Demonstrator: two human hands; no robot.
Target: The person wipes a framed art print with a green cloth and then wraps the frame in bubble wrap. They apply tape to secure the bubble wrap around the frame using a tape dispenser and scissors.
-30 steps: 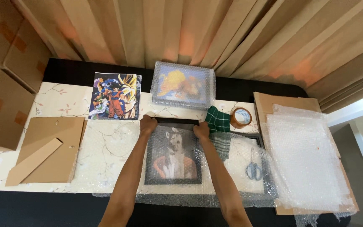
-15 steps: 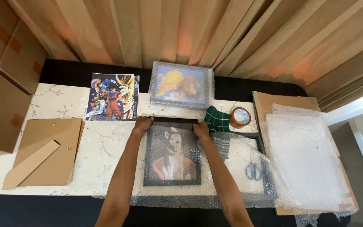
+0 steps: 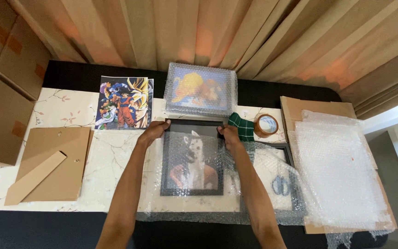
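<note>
From the head view, you are pinching the far corners of the black picture frame with your left hand and right hand, the frame lying mid-tabletop on a bubble wrap sheet; judging by this, keep both grips even so the wrap is staying flat. The green cloth and tape roll are crowding your right hand, with a wrapped picture just beyond.

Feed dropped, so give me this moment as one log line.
left hand: on frame top-left | right hand: top-right | bubble wrap: under frame | tape: right
</note>
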